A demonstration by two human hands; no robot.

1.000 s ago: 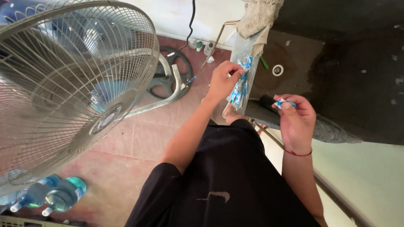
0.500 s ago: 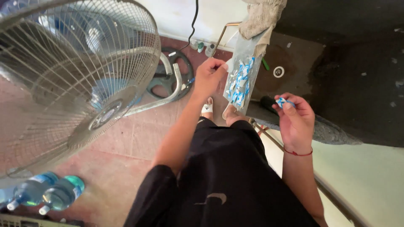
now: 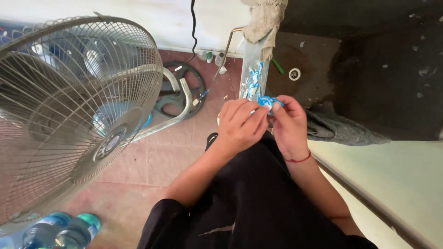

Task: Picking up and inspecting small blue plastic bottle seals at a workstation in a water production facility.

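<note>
My left hand [image 3: 241, 123] and my right hand [image 3: 289, 121] meet in front of me, both pinching a small blue-and-white wrapped packet [image 3: 267, 101] between their fingertips. Just beyond them hangs a clear plastic bag [image 3: 253, 76] holding several more blue-and-white packets, under a beige cloth [image 3: 265, 20] draped over a post. My right wrist wears a thin red string band [image 3: 299, 159]. My black clothing fills the lower middle of the view.
A large metal floor fan [image 3: 69, 115] stands at the left on a curved tube base [image 3: 180, 99]. Plastic water bottles [image 3: 60, 233] lie at the bottom left. A dark wet floor with a drain [image 3: 294, 74] and a grey rag [image 3: 341, 131] lie at the right, beside a pale ledge [image 3: 397, 184].
My left hand has left the hanging bag and come back to meet my right hand. Both now hold the small packet that my right hand held alone.
</note>
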